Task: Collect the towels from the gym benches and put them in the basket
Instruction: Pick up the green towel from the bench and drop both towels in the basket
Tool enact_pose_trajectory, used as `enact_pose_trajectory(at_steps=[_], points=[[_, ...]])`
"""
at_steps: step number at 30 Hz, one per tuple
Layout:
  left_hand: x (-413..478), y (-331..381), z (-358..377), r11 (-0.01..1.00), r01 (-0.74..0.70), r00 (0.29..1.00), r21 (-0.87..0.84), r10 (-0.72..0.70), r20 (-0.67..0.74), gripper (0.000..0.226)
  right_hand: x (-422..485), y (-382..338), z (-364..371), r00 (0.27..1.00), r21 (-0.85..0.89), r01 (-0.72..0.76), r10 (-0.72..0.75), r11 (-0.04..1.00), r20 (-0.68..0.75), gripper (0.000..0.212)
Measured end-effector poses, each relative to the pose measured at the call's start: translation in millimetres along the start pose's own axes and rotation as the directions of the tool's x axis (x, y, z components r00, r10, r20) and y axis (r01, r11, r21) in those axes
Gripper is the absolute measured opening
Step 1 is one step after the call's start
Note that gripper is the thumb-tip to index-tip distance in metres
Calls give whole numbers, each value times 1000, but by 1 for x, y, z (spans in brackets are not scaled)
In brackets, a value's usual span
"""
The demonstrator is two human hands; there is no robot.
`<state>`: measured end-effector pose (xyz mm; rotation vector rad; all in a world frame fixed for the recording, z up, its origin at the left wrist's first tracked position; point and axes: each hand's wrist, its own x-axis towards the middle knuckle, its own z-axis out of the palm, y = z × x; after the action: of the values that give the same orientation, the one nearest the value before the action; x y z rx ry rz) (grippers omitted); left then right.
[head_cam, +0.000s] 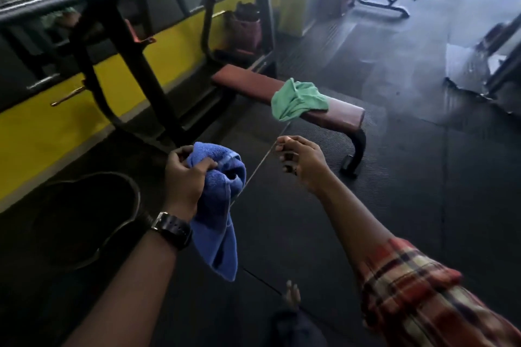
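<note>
My left hand (186, 177) is clamped on a crumpled blue terry towel (220, 222), tail hanging below the wrist. My right hand (301, 163) is empty, fingers loosely curled, stretched forward. The crumpled green cloth towel (296, 103) lies just beyond it, draped over the maroon padded tabletop (344, 115), untouched. Step, I reckon: second pickup. Next: extend right hand, pinch the bunch, lift clear. I can't place the basket.
</note>
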<state>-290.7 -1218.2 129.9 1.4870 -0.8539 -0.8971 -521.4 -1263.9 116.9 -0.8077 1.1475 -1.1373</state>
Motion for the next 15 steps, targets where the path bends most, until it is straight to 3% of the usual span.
enact_pose_trajectory(at_steps=[5, 9, 15], points=[[80, -7, 86, 1000, -1, 996, 21, -1, 91, 53, 112, -18, -39, 1000, 87, -4, 7, 996, -30, 23], [141, 1, 150, 998, -5, 985, 69, -7, 171, 48, 200, -37, -59, 996, 156, -37, 49, 987, -72, 22], [223, 13, 237, 995, 10, 989, 100, -24, 146, 37, 311, -55, -82, 990, 182, -81, 100, 980, -97, 20]])
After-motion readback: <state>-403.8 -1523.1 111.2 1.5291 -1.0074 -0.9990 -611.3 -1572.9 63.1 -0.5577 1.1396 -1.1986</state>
